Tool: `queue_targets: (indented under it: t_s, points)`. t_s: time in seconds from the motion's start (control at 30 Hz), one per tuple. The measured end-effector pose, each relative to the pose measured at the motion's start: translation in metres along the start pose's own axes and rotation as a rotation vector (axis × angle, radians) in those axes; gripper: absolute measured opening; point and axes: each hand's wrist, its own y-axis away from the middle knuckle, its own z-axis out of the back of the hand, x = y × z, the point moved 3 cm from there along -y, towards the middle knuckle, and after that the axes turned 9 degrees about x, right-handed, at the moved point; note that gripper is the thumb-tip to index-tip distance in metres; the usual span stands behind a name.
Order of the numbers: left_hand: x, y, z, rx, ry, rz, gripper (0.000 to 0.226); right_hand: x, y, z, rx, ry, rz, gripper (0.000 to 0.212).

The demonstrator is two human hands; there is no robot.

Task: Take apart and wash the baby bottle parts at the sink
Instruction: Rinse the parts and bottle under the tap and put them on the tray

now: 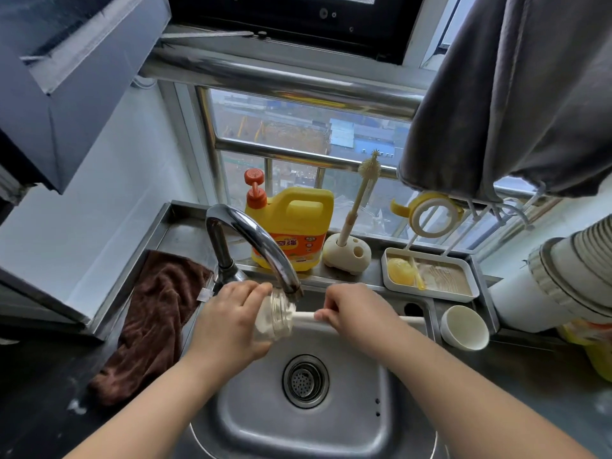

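Left hand (228,321) is gripping the clear baby bottle body (274,318), fingers curled round it, holding it on its side over the steel sink (331,435), mouth pointing right, just under the faucet spout (261,246). Bottle is looking transparent and ribbed near the neck, with something whitish filling the inside; can't tell if that is foam or brush head. Right hand (359,316) is pinching the cream brush handle (306,315), fingers curled on it, and the handle is running straight into the bottle mouth; its far end is sticking out right of the hand. Can't tell if water is running. Drain strainer (305,380) is sitting near, below both hands. Brown cloth (155,323) is lying left of the sink. On the far ledge: yellow detergent jug (293,230), a second brush standing in its holder (347,253), and a white tray (430,274) holding yellow parts. A white cup (463,327) is sitting right of the sink.
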Motion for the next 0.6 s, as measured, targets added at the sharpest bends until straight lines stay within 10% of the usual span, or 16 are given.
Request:
queue_targets:
  t_s: [0.6]
  points:
    - [-0.001,-0.002,0.022,0.146,0.051,-0.081,0.099,-0.006,0.012,-0.002,0.063,-0.189,0.005,0.021]
